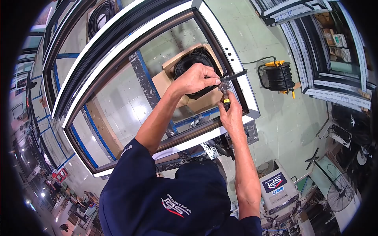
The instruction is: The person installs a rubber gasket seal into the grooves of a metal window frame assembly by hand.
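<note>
My left hand (197, 80) pinches a black rubber strip (238, 74), whose free end sticks out to the right over the frame's edge. In my right hand (232, 113) is a hand cutter (225, 95) with a black and yellow handle. Its metal head meets the strip close to my left fingertips; whether the jaws are closed cannot be made out. Both hands are above a large white window frame (249, 94) with a dark inner edge, lying flat. Below them, inside the frame's opening, an open cardboard box (159, 83) holds a coil of black strip (185, 65).
Blue-edged supports (147, 80) run under the frame. More frames (84, 51) lie behind it to the left. On the floor to the right stands a cable reel (277, 76). Stacked wrapped profiles (315, 59), a grey machine (279, 190) and a fan (340, 192) are farther right.
</note>
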{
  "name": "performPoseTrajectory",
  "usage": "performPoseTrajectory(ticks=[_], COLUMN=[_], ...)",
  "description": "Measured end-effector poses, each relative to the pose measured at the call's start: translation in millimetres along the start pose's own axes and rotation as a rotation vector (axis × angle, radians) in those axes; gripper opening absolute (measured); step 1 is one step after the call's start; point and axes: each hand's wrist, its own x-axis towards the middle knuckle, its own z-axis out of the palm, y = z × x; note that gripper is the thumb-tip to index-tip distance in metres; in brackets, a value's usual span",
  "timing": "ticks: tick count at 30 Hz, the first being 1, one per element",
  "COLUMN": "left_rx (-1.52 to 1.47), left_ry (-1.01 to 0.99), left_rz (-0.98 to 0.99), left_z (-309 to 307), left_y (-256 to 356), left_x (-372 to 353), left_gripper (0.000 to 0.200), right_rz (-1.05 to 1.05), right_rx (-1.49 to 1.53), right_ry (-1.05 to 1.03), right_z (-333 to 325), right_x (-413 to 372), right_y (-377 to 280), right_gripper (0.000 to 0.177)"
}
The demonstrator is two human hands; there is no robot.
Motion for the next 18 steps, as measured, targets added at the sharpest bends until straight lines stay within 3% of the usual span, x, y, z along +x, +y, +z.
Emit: performPoseTrajectory(ticks=[18], left_rx=[-0.045], left_ry=[-0.003], left_rz=[-0.024], left_z=[-4.6], left_y=[-6.1], left_x=[-0.1], left_gripper=[0.021], right_rz=[-0.05], right_rx=[-0.073], right_ry=[-0.017], right_z=[-0.4], right_x=[7.5], right_y=[7.3], right_gripper=[0.041])
